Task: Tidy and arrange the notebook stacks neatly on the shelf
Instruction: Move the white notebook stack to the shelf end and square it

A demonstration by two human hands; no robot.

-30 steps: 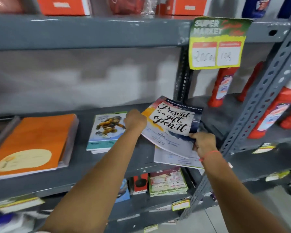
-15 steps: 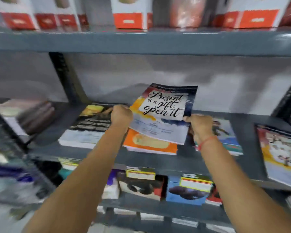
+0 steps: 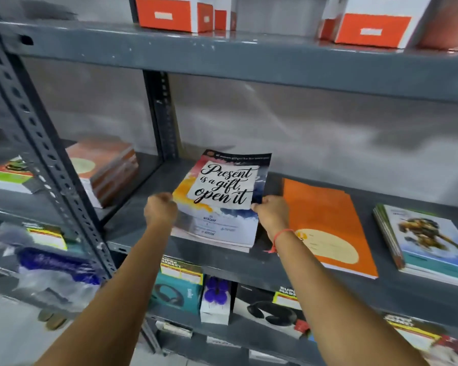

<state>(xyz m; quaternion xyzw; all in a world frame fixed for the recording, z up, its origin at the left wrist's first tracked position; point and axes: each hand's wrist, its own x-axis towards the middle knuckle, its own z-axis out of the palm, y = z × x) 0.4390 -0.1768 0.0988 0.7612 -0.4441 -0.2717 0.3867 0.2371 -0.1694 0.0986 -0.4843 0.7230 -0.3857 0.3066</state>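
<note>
A thin stack of notebooks with a "Present is a gift, open it" cover point(image 3: 222, 196) rests on the grey shelf point(image 3: 143, 223), its near edge at the shelf's front. My left hand point(image 3: 160, 210) grips its left edge and my right hand point(image 3: 271, 215) grips its right edge. To the right lies an orange notebook stack point(image 3: 325, 220), and further right a stack with a robot picture on the cover point(image 3: 428, 239). Another orange-covered stack point(image 3: 103, 167) sits in the bay to the left, behind the upright post.
A perforated steel upright point(image 3: 50, 165) stands at the left front, a second post point(image 3: 160, 114) at the back. Orange-and-white boxes point(image 3: 175, 13) line the shelf above. Boxed headphones point(image 3: 175, 291) and price tags fill the shelf below.
The view has swung left along the shelf. Both hands carried the "Present is a gift" stack leftward, past the orange stack, and it now rests on bare shelf left of it.
</note>
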